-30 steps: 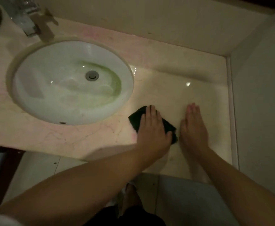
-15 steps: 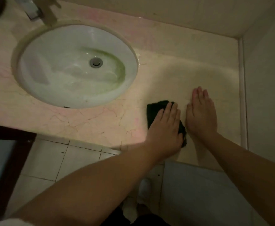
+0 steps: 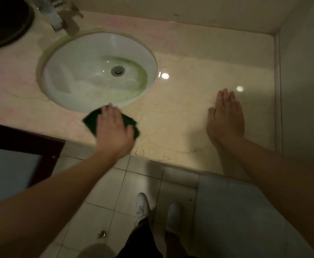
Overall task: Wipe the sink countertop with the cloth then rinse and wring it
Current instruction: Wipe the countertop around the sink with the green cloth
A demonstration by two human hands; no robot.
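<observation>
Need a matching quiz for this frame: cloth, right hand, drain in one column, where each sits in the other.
Things:
1. dark green cloth
2. bare right hand
3. round metal drain

Places:
A. bottom of the white oval sink
B. flat on the beige marble countertop, holding nothing
C. under the left hand, by the sink's front rim

Pairs: 1-C, 2-B, 3-A

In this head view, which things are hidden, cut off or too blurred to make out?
Dark green cloth: head view, its middle lies under the left hand, its edges are blurred.
Chrome faucet: head view, top edge cuts off its upper part.
Dark round object at upper left: head view, left and top edges cut it; its kind is unclear.
Beige marble countertop: head view, the flat right hand covers a patch.
</observation>
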